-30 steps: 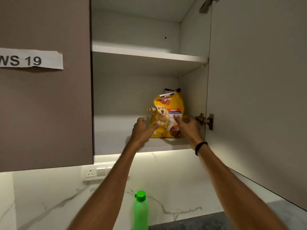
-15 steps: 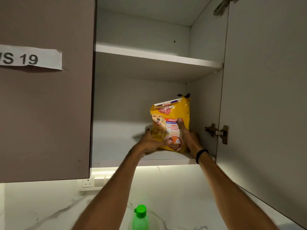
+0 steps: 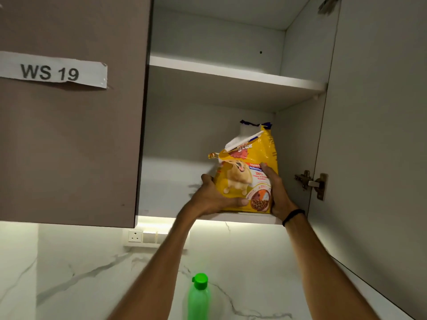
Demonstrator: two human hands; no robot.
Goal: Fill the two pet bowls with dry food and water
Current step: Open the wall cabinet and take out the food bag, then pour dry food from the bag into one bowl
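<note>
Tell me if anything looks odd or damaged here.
The dog food bag, gripped by the left hand and right hand on the lower shelf, has a ragged, open top with a white flap folded over. No spill visible.

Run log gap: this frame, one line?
phase: fetch food | left grip: holds dog food bag | right grip: holds bag | bag: tilted, at lower shelf front | bowls: not in view

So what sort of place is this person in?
Probably a kitchen, maybe a test one: an open wall cupboard sits above a marble-look backsplash with a wall socket, the left hand and right hand grip a dog food bag, and a paper label reads WS 19.
</note>
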